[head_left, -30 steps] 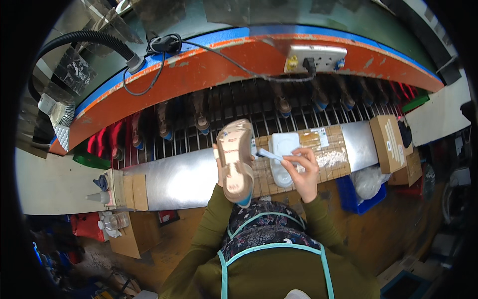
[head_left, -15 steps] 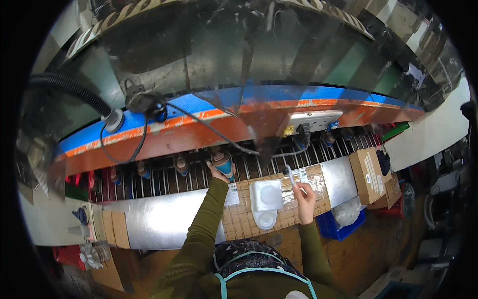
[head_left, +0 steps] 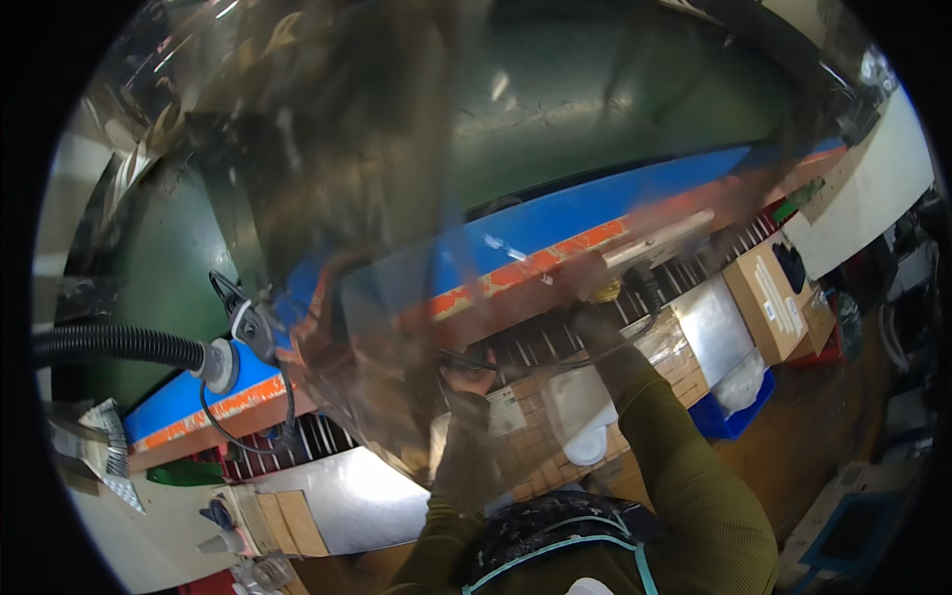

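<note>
A worker in olive sleeves leans in at a green-hooded machine (head_left: 595, 114), both hands beyond a hanging sheet of clear plastic (head_left: 392, 297) that smears the view. The left hand (head_left: 468, 376) shows dimly just below centre, at six o'clock, beside the metal rods (head_left: 531, 347) of a conveyor; whether its fingers are apart, together or clamped on something cannot be told. The right hand (head_left: 593, 323), a dark blur past three o'clock near a black cable, hides its fingers and anything they might hold.

Nearest in clear sight, between four and five o'clock, a white plastic tray (head_left: 582, 409) with a rounded near end lies on a brown patterned mat (head_left: 526, 421), just beside the right forearm. It looks light and fairly stiff, likely to slide if nudged and, should it hold liquid, to spill if tipped; its outer side walls seem the place to take hold, kept level, with its rounded end the easier to reach.

A cardboard box (head_left: 769, 302) stands at three o'clock, a blue bin (head_left: 729, 420) toward four, a bright metal plate (head_left: 352, 501) at seven and a ribbed black hose (head_left: 124, 345) near nine.
</note>
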`<action>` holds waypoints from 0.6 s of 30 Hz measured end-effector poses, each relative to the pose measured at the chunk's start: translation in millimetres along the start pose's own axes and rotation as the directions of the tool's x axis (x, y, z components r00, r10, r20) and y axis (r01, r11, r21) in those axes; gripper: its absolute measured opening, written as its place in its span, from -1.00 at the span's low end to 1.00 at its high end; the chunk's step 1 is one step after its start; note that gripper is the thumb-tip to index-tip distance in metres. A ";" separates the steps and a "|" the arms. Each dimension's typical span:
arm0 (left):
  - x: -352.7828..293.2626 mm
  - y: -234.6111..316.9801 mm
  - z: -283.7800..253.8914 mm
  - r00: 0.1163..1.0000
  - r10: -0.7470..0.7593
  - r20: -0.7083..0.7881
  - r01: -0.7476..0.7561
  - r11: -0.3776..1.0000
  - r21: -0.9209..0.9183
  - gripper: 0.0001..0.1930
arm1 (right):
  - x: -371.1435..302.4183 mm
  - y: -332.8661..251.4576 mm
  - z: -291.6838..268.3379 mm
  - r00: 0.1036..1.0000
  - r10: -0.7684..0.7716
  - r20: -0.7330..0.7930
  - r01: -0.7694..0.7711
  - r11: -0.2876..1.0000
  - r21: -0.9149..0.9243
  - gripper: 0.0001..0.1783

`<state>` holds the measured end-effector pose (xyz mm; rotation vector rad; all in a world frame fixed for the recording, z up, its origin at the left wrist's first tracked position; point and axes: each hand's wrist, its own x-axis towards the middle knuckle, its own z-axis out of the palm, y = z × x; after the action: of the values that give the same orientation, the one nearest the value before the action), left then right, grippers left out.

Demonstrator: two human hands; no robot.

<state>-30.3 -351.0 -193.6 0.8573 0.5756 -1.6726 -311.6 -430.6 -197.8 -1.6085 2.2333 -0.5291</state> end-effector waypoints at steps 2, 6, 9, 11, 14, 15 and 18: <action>-12.1 30.3 -25.5 0.958 -0.277 0.068 0.285 0.918 -0.275 -0.12 | 8.8 -15.0 12.1 1.000 0.008 0.029 -0.007 0.999 -0.041 -0.29; -86.3 39.5 -41.1 0.939 -0.288 0.185 0.295 0.956 -0.008 0.04 | 19.5 -28.1 27.4 0.997 0.021 0.072 -0.013 0.994 -0.111 -0.25; -155.0 47.0 -44.7 0.877 -0.409 0.250 0.418 0.908 0.019 -0.12 | 21.9 -16.4 29.3 0.997 0.059 0.056 -0.051 0.990 -0.131 -0.21; -176.4 59.3 -66.1 0.863 -0.408 0.297 0.427 0.904 0.000 -0.16 | 25.4 -20.1 30.9 0.996 0.069 0.049 -0.061 0.988 -0.143 -0.19; -209.6 77.3 -86.3 0.935 -0.276 0.223 0.258 0.960 0.108 -0.25 | 28.1 -32.0 35.0 0.998 0.041 0.053 -0.031 0.985 -0.167 -0.15; -218.1 80.0 -90.8 0.975 -0.172 0.139 0.146 0.973 0.180 -0.25 | 26.5 -34.6 36.5 0.998 0.030 0.061 -0.019 0.986 -0.166 -0.14; -235.6 91.5 -102.9 0.957 -0.163 0.242 0.139 0.984 0.116 -0.28 | 31.8 -33.1 32.5 0.996 0.020 0.087 -0.004 0.984 -0.178 -0.09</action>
<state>111.4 -155.0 -67.2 0.6694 0.3952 -1.9275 -278.4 -473.7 -211.9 -1.6679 2.2773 -0.2556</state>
